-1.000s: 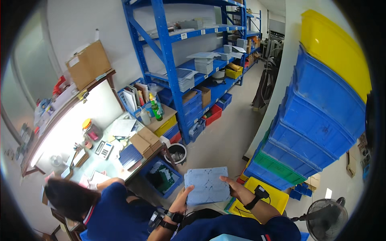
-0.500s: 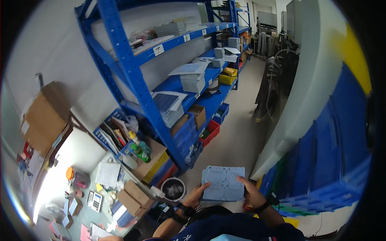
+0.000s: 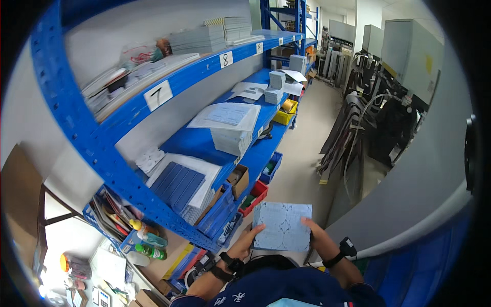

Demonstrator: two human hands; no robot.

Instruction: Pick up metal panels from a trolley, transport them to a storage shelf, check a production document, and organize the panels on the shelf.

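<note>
A square stack of light-blue sheets (image 3: 283, 225) with dark curved markings is held flat in front of my body. My left hand (image 3: 243, 246) grips its left side, thumb on top. At the opposite side my right hand (image 3: 321, 240) is closed on the edge, its thumb also on the upper face. The fingers under the stack are hidden. Dark bands with small devices circle both wrists. Ahead on the left, the blue shelf rack (image 3: 199, 215) carries a dark blue ribbed panel (image 3: 178, 187) on a stack and a grey-white stack (image 3: 232, 140) topped with paper.
An aisle floor (image 3: 293, 158) runs ahead beside the rack. Red bin (image 3: 255, 197) and blue bin (image 3: 272, 166) stand low along it. Dark hanging sheets (image 3: 343, 138) and grey cabinets (image 3: 409, 53) line the right. A cluttered desk with bottles (image 3: 151, 251) lies lower left.
The view has moved forward, so the rack looms larger and the desk slides toward the lower left. The blue crates at right have mostly left view. Both hands still hold the stack.
</note>
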